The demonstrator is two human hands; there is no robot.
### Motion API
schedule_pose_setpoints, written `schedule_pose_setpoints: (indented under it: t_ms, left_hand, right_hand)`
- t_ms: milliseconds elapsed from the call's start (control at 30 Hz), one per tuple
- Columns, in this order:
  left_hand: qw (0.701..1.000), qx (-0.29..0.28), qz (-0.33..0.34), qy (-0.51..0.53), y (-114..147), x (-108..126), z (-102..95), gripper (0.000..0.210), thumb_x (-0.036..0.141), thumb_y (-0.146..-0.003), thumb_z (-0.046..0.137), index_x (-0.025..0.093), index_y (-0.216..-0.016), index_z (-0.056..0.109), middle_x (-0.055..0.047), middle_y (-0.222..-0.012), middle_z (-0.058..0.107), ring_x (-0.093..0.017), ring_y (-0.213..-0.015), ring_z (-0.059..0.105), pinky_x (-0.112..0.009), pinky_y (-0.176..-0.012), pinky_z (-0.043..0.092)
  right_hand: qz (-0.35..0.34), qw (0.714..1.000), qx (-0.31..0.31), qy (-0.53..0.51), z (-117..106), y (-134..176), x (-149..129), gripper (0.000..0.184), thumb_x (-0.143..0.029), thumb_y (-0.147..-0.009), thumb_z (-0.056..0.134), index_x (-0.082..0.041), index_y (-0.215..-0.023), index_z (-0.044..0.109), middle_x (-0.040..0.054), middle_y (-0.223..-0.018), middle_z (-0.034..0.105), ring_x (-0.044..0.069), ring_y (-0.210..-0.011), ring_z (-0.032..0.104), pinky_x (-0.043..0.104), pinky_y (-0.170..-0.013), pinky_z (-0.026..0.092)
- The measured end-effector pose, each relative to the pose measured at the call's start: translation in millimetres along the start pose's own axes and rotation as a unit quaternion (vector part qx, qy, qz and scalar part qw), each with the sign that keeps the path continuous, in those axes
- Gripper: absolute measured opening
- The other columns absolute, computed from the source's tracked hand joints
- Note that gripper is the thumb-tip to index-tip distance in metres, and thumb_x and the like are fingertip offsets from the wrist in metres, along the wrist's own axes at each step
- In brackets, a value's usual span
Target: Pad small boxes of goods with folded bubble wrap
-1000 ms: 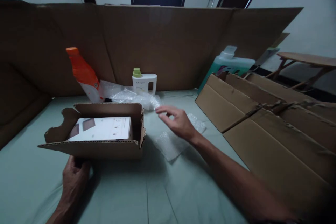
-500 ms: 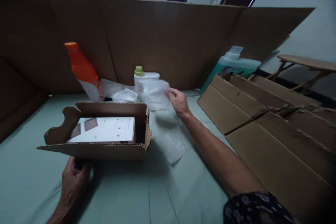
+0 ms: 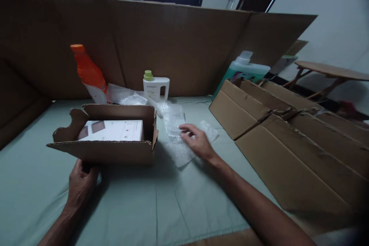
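An open cardboard box (image 3: 115, 153) sits on the pale green cloth, with a flat white package (image 3: 112, 130) inside it. My left hand (image 3: 81, 184) grips the box's near bottom edge under the front flap. My right hand (image 3: 196, 140) rests just right of the box, fingers closed on a sheet of bubble wrap (image 3: 174, 123) that lies over more bubble wrap (image 3: 180, 153) on the cloth.
Behind the box stand an orange bottle (image 3: 88, 75), a white bottle with a green cap (image 3: 155, 86) and more clear wrap (image 3: 123, 95). A teal jug (image 3: 245, 70) leans at the back right. Flattened cardboard (image 3: 288, 138) lies to the right. A cardboard wall (image 3: 173, 42) stands behind.
My right hand reached toward the white bottle, lifted a sheet of bubble wrap there, then brought it down beside the box. My left hand stayed on the box.
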State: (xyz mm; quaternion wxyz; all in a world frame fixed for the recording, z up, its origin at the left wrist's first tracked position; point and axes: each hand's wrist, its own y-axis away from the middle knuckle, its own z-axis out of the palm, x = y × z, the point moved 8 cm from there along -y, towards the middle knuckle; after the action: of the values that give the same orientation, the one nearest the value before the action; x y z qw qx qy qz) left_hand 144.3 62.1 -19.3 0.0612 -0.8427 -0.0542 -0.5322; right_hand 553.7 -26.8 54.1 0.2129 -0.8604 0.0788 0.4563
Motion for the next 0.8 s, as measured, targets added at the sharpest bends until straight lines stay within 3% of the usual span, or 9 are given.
schedule_pose_setpoints:
  t_ms: [100,200,400,600,700,800]
  left_hand:
    - [1.000,0.008,0.021,0.007,-1.6,0.9,-1.3,0.041,0.044,-0.061,0.064,0.020,-0.095,0.061,-0.001,-0.075,0.062,-0.014,-0.058,0.046,-0.027,-0.051,0.039]
    - [0.999,0.006,0.036,0.008,-4.0,3.3,-2.5,0.041,0.044,-0.059,0.065,0.021,-0.094,0.061,-0.003,-0.079,0.064,-0.019,-0.069,0.054,-0.030,-0.059,0.046]
    - [0.998,-0.022,0.058,0.001,-3.5,21.8,7.4,0.041,0.044,-0.058,0.067,0.023,-0.092,0.059,-0.004,-0.083,0.068,-0.025,-0.080,0.063,-0.035,-0.069,0.052]
    - [0.992,-0.084,0.099,-0.005,-2.4,42.6,46.0,0.044,0.048,-0.066,0.065,0.019,-0.098,0.061,-0.008,-0.092,0.071,-0.027,-0.088,0.066,-0.036,-0.077,0.053]
    - [0.992,-0.063,0.111,0.007,-5.2,43.9,54.2,0.049,0.052,-0.070,0.066,0.018,-0.105,0.059,-0.008,-0.096,0.070,-0.026,-0.091,0.066,-0.035,-0.079,0.053]
    - [0.994,-0.040,0.098,-0.002,-6.9,36.1,51.3,0.051,0.056,-0.070,0.066,0.019,-0.105,0.059,-0.003,-0.087,0.066,-0.022,-0.077,0.061,-0.031,-0.068,0.050]
  right_hand:
    - [-0.056,0.992,-0.103,-0.039,62.8,23.0,-25.4,0.057,-0.029,-0.077,0.068,-0.024,-0.133,0.062,0.0111,-0.134,0.066,0.029,-0.111,0.067,0.043,-0.084,0.059]
    - [-0.091,0.983,-0.137,-0.079,96.4,34.4,-35.7,0.074,-0.019,-0.077,0.062,-0.022,-0.149,0.048,0.0154,-0.145,0.057,0.031,-0.126,0.060,0.047,-0.093,0.058]
    - [-0.065,0.974,-0.152,-0.153,93.1,36.4,-27.8,0.075,-0.025,-0.079,0.066,-0.025,-0.151,0.044,0.0140,-0.155,0.049,0.032,-0.135,0.054,0.048,-0.099,0.056]
    - [-0.067,0.984,-0.078,-0.144,77.0,35.3,-12.8,0.078,-0.025,-0.083,0.065,-0.028,-0.155,0.036,0.0141,-0.155,0.047,0.035,-0.138,0.051,0.057,-0.103,0.054]
    - [-0.074,0.987,-0.056,-0.133,78.5,36.5,-0.7,0.083,-0.022,-0.082,0.065,-0.034,-0.157,0.031,0.0119,-0.157,0.044,0.034,-0.139,0.049,0.060,-0.104,0.053]
    - [-0.079,0.985,-0.075,-0.130,87.6,38.5,7.2,0.089,-0.022,-0.081,0.067,-0.035,-0.159,0.026,0.0112,-0.160,0.040,0.034,-0.144,0.045,0.062,-0.111,0.048]
